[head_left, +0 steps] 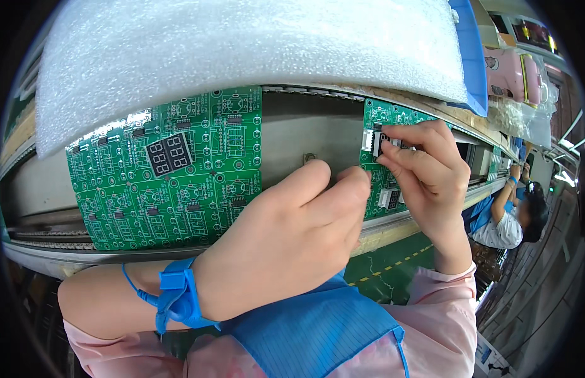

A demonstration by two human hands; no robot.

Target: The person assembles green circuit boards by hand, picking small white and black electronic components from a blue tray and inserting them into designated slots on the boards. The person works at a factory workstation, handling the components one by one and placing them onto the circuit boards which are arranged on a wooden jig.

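Blue apron fabric (311,334) over pink sleeves (440,315) fills the lower edge of the frame, where a person's forearms rise toward a conveyor line. Around the left wrist, lower left of centre, sits a blue antistatic strap (179,297) with a coiled cord. At centre frame the left hand (292,236) is curled loosely, its fingertips closed together against the lower edge of a green circuit board (384,164); whether they pinch anything cannot be told. Just right of centre, the right hand (425,170) pinches a small black display component (384,143) between thumb and forefinger, holding it against the upper part of that board, beside a white connector (367,140). To the left lies a larger green panel of circuit boards (166,183) on the grey conveyor bed (311,129), one black two-digit display (169,153) already seated on it. White foam sheeting (242,50) spans the top of the frame, a blue tray (472,57) at its right end. At the right edge another worker (513,217) bends over the same line.
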